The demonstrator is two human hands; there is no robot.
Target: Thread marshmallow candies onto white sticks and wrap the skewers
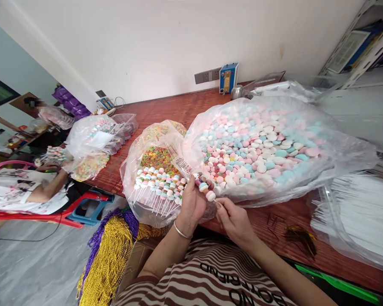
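A short row of pastel and brown candy pieces (205, 187) lies between my hands. My left hand (192, 203), with a bracelet at the wrist, is closed on it from the left, beside a clear printed wrapper (182, 165). The fingertips of my right hand (231, 219) are pinched at its lower right end; what they grip is too small to make out. Left of my hands, several finished candy sticks (161, 185) rest on an open bag with small colourful rings (158, 158). Behind my hands spreads a large clear bag of pink, white and blue candies (261, 148).
White sticks (360, 212) in plastic lie at the right, near dark and gold ties (300, 240). A blue device (228, 78) stands by the wall. Gold and purple bead strands (111, 255) hang at the lower left. A person (35, 189) sits at the far left.
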